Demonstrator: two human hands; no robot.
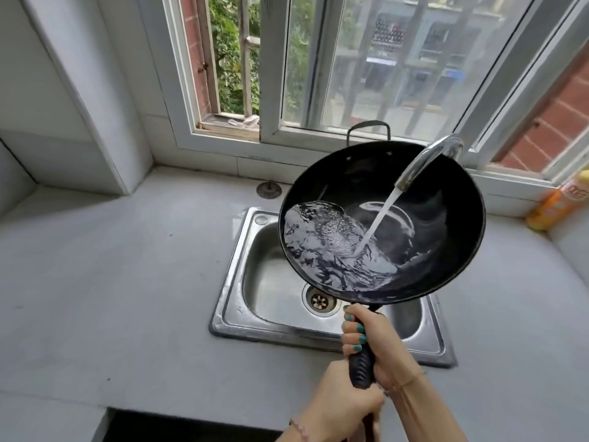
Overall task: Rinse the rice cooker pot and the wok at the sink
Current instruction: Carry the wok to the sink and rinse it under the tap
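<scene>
Over the right half of the sink (242, 269), sunk in the countertop (127, 266), the black wok (446, 193) hangs tilted in the air. Both hands curl tight round its ribbed handle (361, 368), the right hand (373, 342) nearer the bowl and the left hand (344, 403) at the end. Faucet (424, 161) water pools against the wok's left side. An orange bottle (557, 205) stands at the countertop's back right corner.

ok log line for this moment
rinsing wok | left hand, right hand grip handle | tap running into wok | wok over sink
</scene>
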